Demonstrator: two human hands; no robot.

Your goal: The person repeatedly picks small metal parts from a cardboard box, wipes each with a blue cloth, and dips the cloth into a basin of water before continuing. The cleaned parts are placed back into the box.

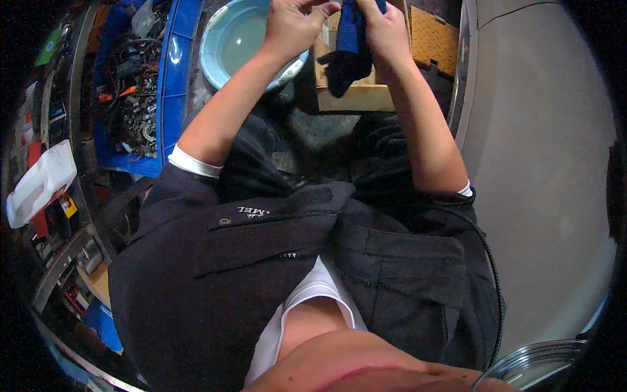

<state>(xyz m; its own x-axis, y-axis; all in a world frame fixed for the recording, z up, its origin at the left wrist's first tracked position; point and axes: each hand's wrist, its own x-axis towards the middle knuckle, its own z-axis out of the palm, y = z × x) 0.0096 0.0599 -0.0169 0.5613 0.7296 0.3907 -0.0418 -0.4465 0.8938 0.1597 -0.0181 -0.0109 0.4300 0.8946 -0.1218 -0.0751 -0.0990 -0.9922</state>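
At the top of the head view, my right hand (384, 29) is closed around a dark blue cloth item (349, 49), perhaps a glove, whose black end hangs down over a cardboard box (355, 98). Close to the cloth's left side is my left hand (299, 24), its thumb and fingers bent towards each other near the picture's top edge. Whether anything small lies between those fingertips cannot be told. Below and left of my left hand stands a light blue plastic basin (215, 59) with cloudy liquid inside.
A blue plastic crate (171, 93) of cables and metal parts lies left of the basin. Metal shelving (78, 98) with packages runs along the far left. A yellow tread-patterned plate (433, 41) is at the upper right, beside a large smooth grey panel (543, 161).
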